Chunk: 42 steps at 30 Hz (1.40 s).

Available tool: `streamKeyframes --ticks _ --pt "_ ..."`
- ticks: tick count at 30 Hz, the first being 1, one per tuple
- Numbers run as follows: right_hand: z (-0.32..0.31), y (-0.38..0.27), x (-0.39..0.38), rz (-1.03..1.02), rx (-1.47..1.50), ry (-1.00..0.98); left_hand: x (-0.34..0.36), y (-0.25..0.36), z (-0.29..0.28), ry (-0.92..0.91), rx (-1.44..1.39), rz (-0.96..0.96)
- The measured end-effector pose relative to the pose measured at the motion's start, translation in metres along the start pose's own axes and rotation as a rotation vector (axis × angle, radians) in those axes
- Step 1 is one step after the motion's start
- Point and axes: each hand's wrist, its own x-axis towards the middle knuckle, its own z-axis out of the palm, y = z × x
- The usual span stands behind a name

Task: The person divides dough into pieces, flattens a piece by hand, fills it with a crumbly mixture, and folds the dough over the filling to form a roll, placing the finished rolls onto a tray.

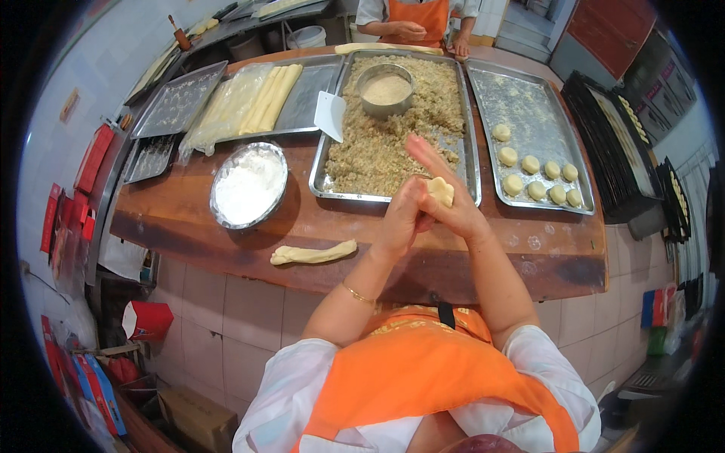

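Note:
My left hand (404, 211) and my right hand (457, 215) meet above the front of the filling tray (355, 192), gripping a small flattened piece of pale dough (441, 191) between them. My right fingers extend upward while my left fingers are curled and partly hidden. The crumbly brown filling (362, 158) surrounds a metal ring (387, 106) with pale crumbs inside. On the wooden table (181, 219) lie a dough strip (313, 251) and a bowl of white flour (249, 185). A white scraper (329, 115) rests by the filling tray's left edge.
At left, long dough strips (268, 98) sit on a tray under plastic, beside metal trays (170, 98). At right, a tray (502, 83) holds several dough rounds (530, 164), with stacked black trays (604, 151) beyond. A co-worker in an orange apron (415, 19) stands across the table.

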Motion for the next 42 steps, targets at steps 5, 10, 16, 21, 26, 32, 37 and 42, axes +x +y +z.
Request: streamKeyframes --ticks 5,10,16,21,26,32,37,42 --pt "-0.016 0.009 -0.002 0.1 0.027 -0.207 0.003 0.001 0.025 0.202 -0.089 -0.024" --pt "-0.009 0.007 0.0 0.073 0.111 -0.011 -0.002 0.001 0.038 0.249 0.022 0.052" --pt "-0.021 0.004 0.003 0.076 0.1 -0.228 0.0 -0.006 -0.005 -0.06 0.082 -0.032" --pt "-0.029 0.012 0.003 0.161 0.114 -0.261 -0.001 -0.012 0.029 0.148 0.137 0.132" --pt "-0.005 -0.004 0.006 -0.043 -0.02 -0.007 -0.005 0.003 0.017 0.047 0.153 0.047" --pt "-0.035 0.014 0.009 0.133 0.026 -0.419 -0.004 -0.019 0.024 0.167 0.189 0.179" --pt "-0.003 -0.001 0.004 -0.044 -0.059 -0.05 -0.012 -0.003 0.012 0.076 0.197 0.089" --pt "-0.02 -0.003 0.011 0.033 0.002 -0.369 -0.01 -0.017 -0.008 0.033 0.162 0.057"
